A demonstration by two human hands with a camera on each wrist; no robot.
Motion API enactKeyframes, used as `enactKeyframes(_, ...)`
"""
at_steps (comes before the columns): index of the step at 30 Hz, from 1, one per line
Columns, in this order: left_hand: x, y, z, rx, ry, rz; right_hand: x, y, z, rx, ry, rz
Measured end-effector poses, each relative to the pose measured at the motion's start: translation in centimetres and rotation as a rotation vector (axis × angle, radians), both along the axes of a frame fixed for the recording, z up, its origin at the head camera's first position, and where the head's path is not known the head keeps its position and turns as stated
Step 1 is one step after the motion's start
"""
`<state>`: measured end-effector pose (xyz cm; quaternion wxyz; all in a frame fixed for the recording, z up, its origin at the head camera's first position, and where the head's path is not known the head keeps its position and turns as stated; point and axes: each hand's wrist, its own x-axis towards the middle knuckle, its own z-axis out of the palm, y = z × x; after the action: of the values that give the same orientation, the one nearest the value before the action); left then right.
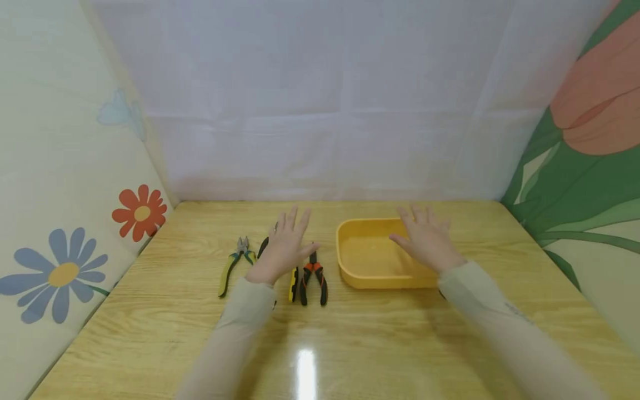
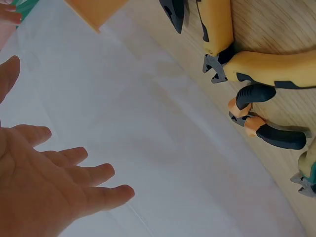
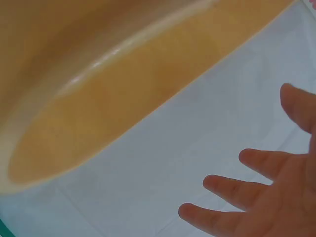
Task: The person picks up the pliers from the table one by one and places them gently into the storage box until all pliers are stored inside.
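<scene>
My left hand (image 1: pixel 282 250) hovers over the tools with its fingers spread, holding nothing. My right hand (image 1: pixel 427 241) is likewise spread and bare, above the right part of a yellow plastic basin (image 1: pixel 370 280). Left of the basin lie pliers with black and orange handles (image 1: pixel 313 278). Pliers with yellow-green handles (image 1: pixel 227 275) lie farthest left. Between them, partly hidden by my left hand and sleeve, is a yellow and black handle (image 1: pixel 294 286). The left wrist view shows yellow-handled pliers (image 2: pixel 266 69) and small orange and black cutters (image 2: pixel 252 123). In the right wrist view, the basin (image 3: pixel 123 103) fills the upper left.
The wooden table (image 1: pixel 380 344) reaches a white cloth (image 1: pixel 320 111) at the back. Flower-printed cloths stand at both sides, with a red flower (image 1: pixel 142 214) on the left one. Something dark (image 1: pixel 442 294) shows beside the right sleeve near the basin.
</scene>
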<state>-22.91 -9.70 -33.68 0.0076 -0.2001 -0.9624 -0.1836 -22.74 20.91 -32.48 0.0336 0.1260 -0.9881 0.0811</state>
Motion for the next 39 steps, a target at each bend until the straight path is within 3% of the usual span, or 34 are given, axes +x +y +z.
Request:
enactKeyframes(5,0.2,-0.5,-0.3,0.061,-0.049,-0.012,0.2,0.8,-0.4,0.004,0.07,-0.01)
enactKeyframes(10,0.5,-1.1,-0.5,0.098,-0.04,-0.054,0.3,1.7,-0.6,-0.104,0.109,0.007)
enactKeyframes(16,1.2,-2.2,-0.6,0.162,-0.078,-0.063,0.3,2.8,-0.7,-0.23,0.04,-0.01)
enactKeyframes(24,1.9,-3.4,-0.9,0.214,-0.128,-0.042,-0.1,4.2,-0.8,-0.249,-0.031,-0.004)
enactKeyframes(34,2.6,-4.7,-1.1,0.224,-0.165,0.003,-0.8,6.2,-1.0,-0.31,-0.162,-0.083)
enactKeyframes(39,3.0,-5.3,-1.3,0.211,-0.17,0.003,-1.0,6.9,-1.0,-0.317,-0.152,-0.093)
